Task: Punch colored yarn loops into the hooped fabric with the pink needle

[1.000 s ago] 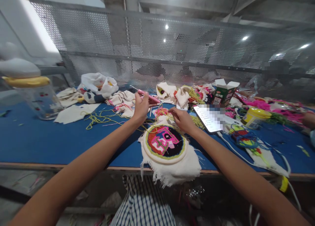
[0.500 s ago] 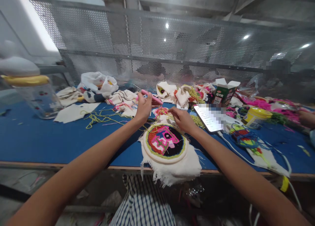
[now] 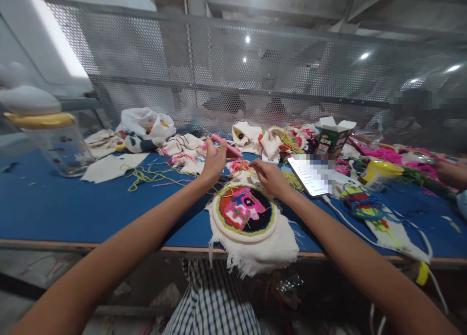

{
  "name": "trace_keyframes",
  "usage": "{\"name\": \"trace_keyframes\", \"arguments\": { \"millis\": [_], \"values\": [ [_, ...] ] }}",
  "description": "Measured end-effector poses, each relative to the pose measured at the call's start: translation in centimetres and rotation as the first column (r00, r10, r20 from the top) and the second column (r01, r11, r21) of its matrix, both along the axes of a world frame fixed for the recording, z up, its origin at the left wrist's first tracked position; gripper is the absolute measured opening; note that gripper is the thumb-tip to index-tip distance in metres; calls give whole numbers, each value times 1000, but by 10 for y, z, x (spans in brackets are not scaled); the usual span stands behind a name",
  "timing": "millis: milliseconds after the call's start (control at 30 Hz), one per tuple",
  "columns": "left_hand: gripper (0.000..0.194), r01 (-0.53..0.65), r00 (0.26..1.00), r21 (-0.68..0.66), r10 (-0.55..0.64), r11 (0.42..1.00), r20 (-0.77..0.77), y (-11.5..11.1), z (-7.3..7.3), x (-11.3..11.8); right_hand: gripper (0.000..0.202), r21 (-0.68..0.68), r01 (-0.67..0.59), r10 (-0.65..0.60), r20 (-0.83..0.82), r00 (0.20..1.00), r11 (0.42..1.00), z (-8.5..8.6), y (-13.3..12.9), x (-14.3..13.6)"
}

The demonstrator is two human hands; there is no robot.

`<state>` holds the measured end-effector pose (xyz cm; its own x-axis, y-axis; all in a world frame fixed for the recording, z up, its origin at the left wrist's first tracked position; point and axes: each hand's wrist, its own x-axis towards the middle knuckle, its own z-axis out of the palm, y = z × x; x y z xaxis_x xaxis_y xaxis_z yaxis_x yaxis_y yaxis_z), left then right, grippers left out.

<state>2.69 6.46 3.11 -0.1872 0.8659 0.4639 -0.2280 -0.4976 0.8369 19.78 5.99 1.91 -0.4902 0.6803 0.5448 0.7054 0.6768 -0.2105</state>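
Raised over the table, my left hand (image 3: 214,160) is closed round a pink punch needle (image 3: 232,151), whose thin metal tip points up and to the left. My right hand (image 3: 272,178) is just right of the tool's back end, thumb and fingers pinched on a strand of yellow-green yarn (image 3: 226,193); the strand's end is too small to make out. Below both hands, a round embroidery hoop (image 3: 243,237) lies at the table's front edge. It stretches a cream fringed cloth (image 3: 268,257) with a pink, black, red and blue yarn design (image 3: 248,206).
A lit phone (image 3: 310,176) with a white cable lies to the right, near a yellow-lidded tub (image 3: 381,172) and a green box (image 3: 330,139). Cloth scraps and yarn line the back. A large jar (image 3: 54,145) stands left. Another person's hand (image 3: 450,173) is far right.
My left hand and the punch needle have shifted very slightly right and down. My right hand stays nearly still. The other person's hand at far right has moved a little inward.
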Motion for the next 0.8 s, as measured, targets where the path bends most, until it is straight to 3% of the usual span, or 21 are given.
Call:
{"name": "trace_keyframes", "arguments": {
  "millis": [400, 633, 800],
  "values": [
    [21, 152, 985, 114, -142, 982, -95, -7, -5, 13, 20, -30, -32, 29, -88, 996, 999, 1, -5, -4],
    [39, 173, 971, 180, -137, 968, -196, -15, -3, 17, 21, -92, -108, 76, -298, 951, 990, 4, -9, -8],
    [40, 144, 969, 151, -109, 978, -223, -17, -3, 17, 8, -191, -204, 82, -504, 860, 960, 0, -6, -10]
  ]
}}
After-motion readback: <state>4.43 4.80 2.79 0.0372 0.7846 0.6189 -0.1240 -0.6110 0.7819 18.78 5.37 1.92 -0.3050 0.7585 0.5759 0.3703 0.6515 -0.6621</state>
